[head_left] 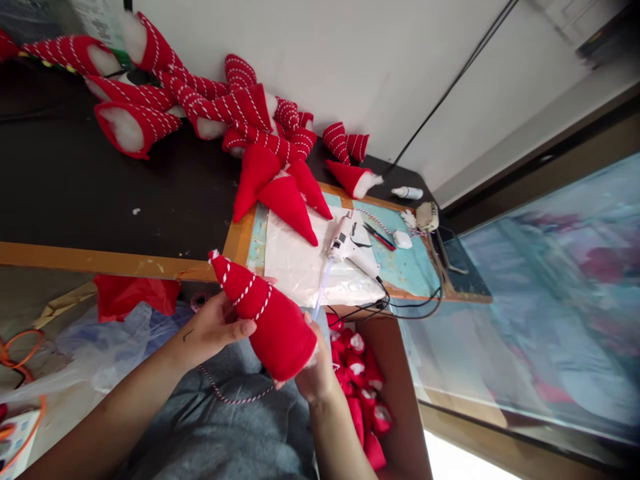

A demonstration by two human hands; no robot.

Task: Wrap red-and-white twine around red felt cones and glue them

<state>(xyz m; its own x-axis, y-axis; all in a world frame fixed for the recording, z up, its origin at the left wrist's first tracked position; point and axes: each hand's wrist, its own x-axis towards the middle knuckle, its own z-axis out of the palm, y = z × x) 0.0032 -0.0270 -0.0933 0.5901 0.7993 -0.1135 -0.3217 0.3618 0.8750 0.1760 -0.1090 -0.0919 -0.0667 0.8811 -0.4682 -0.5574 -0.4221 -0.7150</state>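
Observation:
Between my hands is a red stuffed felt cone [280, 327], its tip pointing up and left. Red-and-white twisted cord [240, 400] winds around the tip half, and a loose length hangs in a curve over my lap. My left hand [220, 327] grips the cone near the cord turns, thumb on top. My right hand [317, 367] is wrapped around the wide, white-stuffed end, with some fingers hidden behind it. Just beyond, a white hot glue gun [353, 247] lies on a white sheet [295, 273], a clear glue stick jutting from its back toward my right hand.
Several cord-wrapped red cones [225, 107] are heaped along the wall, plain red cones [287, 203] in front. Dark-bladed snips [380, 237], a white bottle [407, 193] and a phone [453, 250] lie to the right. A cardboard box [400, 387] of red stuffed pieces stands below the table edge.

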